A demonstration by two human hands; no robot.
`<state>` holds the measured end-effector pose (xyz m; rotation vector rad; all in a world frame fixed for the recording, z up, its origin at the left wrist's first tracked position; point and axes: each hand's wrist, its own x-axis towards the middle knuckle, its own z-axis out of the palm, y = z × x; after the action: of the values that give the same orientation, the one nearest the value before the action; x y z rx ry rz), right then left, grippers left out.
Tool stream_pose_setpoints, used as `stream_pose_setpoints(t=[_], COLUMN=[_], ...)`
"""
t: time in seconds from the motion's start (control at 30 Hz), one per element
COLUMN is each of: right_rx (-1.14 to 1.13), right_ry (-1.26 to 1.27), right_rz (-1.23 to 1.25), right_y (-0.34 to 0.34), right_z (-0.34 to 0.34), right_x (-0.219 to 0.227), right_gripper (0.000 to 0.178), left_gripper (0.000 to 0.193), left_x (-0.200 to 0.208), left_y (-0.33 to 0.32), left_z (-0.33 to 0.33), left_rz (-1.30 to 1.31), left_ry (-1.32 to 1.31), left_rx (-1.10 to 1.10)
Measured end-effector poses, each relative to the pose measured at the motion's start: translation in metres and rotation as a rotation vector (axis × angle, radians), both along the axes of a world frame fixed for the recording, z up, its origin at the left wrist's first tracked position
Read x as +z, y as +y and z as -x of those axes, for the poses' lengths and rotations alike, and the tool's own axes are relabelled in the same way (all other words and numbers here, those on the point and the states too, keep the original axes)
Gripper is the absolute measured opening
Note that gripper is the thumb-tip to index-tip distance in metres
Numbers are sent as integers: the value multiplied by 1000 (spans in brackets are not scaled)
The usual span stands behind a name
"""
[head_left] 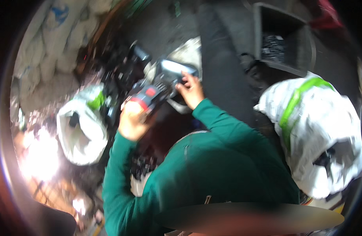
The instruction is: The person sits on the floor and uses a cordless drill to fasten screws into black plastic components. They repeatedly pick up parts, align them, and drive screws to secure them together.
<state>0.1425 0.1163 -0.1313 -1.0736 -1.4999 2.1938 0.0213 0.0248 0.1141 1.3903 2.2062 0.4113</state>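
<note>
My left hand (133,121) is wrapped round a grey-and-red cordless power driver (149,96). The driver's front end points up and right, against or close to a dark, glossy box-like casing (179,67). At that casing's right side, my right hand (192,92) grips the near edge, thumb and fingers bent onto it. Motion blur hides the exact kind of casing and where the driver's tip touches. A pale cloth or bag (190,51) lies behind the casing, beside my dark-trousered leg.
On the left stands an open white sack (81,131) with a green stripe. A larger white sack (314,114) sits at the right, dark pieces in its mouth. Beyond it is a grey bin (283,67) holding small dark parts. Dark clutter (116,74) and stuffed pale bags (51,51) fill the far left.
</note>
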Motion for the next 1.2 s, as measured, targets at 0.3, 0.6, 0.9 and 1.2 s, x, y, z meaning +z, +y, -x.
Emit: stream_pose_setpoints(t=[0.3,0.6,0.9,1.2], right_rx=[503,-368,-636,-991], right_ry=[648,353,107,-22], right_rz=[-425,210,535,648], right_y=[36,160,349,404], right_z=[-65,-129,-153,-187], right_x=[143,121,-36,-131], right_gripper=[64,31,34,48], left_gripper=[32,105,100,74], left_x=[27,-60,-153,76], left_y=[53,24,5,-163], left_z=[-75,14,-23,36], left_rz=[-135,1,165,-296], left_ry=[-319,221,250,651], left_rx=[174,218,436,772])
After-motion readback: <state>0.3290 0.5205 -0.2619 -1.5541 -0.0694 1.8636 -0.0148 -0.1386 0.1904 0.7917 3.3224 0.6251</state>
